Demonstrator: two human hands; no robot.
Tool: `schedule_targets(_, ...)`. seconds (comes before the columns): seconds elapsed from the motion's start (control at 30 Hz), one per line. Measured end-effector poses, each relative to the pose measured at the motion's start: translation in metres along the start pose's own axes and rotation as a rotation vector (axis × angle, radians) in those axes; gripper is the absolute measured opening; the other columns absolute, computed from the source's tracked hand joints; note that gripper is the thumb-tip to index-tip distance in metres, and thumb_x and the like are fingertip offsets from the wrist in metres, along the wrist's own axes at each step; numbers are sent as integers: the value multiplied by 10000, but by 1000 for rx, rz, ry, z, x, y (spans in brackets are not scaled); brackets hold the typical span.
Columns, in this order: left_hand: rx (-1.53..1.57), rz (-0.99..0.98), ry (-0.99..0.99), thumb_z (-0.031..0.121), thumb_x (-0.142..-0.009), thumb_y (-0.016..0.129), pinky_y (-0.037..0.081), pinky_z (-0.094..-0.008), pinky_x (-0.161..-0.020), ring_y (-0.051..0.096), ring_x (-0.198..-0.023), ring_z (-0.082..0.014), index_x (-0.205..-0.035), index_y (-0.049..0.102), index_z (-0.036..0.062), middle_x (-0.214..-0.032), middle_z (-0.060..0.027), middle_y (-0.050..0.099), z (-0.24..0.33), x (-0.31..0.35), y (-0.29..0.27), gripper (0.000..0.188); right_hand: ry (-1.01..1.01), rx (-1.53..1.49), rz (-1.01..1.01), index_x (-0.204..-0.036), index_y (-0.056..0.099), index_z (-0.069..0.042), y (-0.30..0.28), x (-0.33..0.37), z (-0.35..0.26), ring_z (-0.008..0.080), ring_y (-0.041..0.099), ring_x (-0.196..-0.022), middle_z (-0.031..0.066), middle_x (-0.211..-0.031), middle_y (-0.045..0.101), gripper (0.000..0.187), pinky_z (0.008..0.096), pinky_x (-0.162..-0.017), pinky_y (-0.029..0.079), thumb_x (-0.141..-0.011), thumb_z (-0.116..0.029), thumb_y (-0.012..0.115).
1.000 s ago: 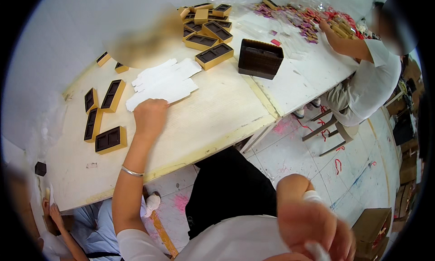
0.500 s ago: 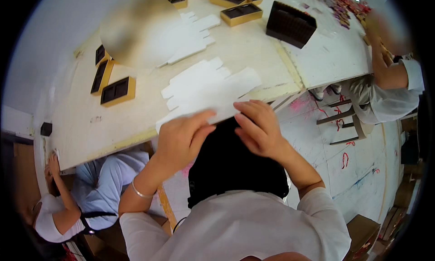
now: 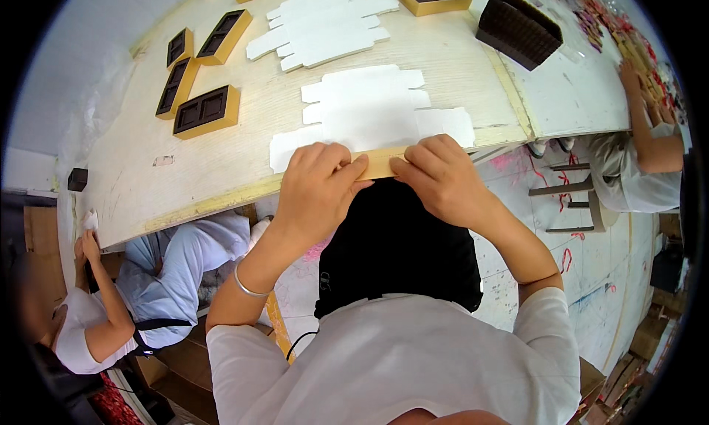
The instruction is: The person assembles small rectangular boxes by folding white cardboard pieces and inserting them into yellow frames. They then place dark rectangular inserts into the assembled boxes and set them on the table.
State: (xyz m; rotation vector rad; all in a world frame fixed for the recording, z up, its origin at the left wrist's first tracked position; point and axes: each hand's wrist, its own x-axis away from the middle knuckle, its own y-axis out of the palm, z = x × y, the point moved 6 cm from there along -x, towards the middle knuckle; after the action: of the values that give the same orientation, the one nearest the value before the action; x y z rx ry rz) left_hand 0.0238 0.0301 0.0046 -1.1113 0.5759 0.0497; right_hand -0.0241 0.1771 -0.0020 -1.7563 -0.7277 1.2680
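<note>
A flat die-cut box blank (image 3: 365,107), white on its upper face, lies at the table's front edge. Its near flap is folded up and shows a gold outer side (image 3: 380,163). My left hand (image 3: 321,185) pinches that flap at its left part, thumb on the gold side. At the right part my right hand (image 3: 436,177) grips the same flap, its fingers curled over the fold. Beyond lies a stack of white box blanks (image 3: 321,30). Left of the blank stands a gold box with a dark brown insert (image 3: 207,112).
More gold boxes (image 3: 224,37) stand at the left and far side of the table (image 3: 221,166). A stack of dark brown trays (image 3: 519,28) is at the far right. One person (image 3: 111,314) sits at the left, another (image 3: 650,144) works at the right beside a stool (image 3: 583,196).
Both hands have closed on the blank's near flap, and its gold side now shows. My view has shifted; the blurred pale round shape over the far stack is gone.
</note>
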Motion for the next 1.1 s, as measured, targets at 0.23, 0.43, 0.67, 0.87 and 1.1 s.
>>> schedule_targets(0.23, 10, -82, -149, 228, -810, 679, 391, -373, -632, 498, -669, -248, -987, 668, 52, -705, -91, 505, -31, -32, 3, 250, 384, -317, -321, -827, 673, -2, 3, -51, 37, 343, 616, -736, 184, -750, 633, 110, 410, -679, 477, -797, -88, 611)
schedule_targets(0.43, 260, -162, -445, 357, -889, 602, 445, -368, -601, 571, -651, -275, -1032, 608, 44, -775, -123, 596, 0, -12, -14, 344, 584, -718, -274, -836, 670, 34, -4, -31, 23, 288, 614, -645, 193, -726, 644, 183, 349, -641, 481, -857, -142, 623)
schedule_targets(0.67, 200, -159, -379, 122, -854, 609, 468, -366, -648, 609, -709, -303, -1065, 562, 51, -891, -138, 644, -21, -4, -9, 227, 55, -564, 19, -1217, 598, -50, -39, 0, 0, 316, 522, -1163, 143, -1284, 540, 479, 422, -1025, 376, -744, 13, 644)
schedule_targets(0.87, 301, -257, -318, 63, -815, 605, 463, -374, -675, 616, -749, -328, -1186, 506, 43, -825, -167, 624, -38, -37, -4, 385, -53, -49, -92, -1121, 643, -50, -24, 29, 14, 292, 566, -1100, 132, -1140, 596, 419, 452, -1021, 375, -709, -95, 700)
schedule_targets(1.1, 199, -341, -134, 98, -822, 636, 495, -358, -769, 626, -867, -295, -1097, 602, 2, -986, -153, 650, -51, -66, 12, 293, 137, -104, 15, -957, 645, -58, -11, -32, 14, 275, 573, -909, 130, -1007, 591, 206, 394, -847, 407, -757, -100, 669)
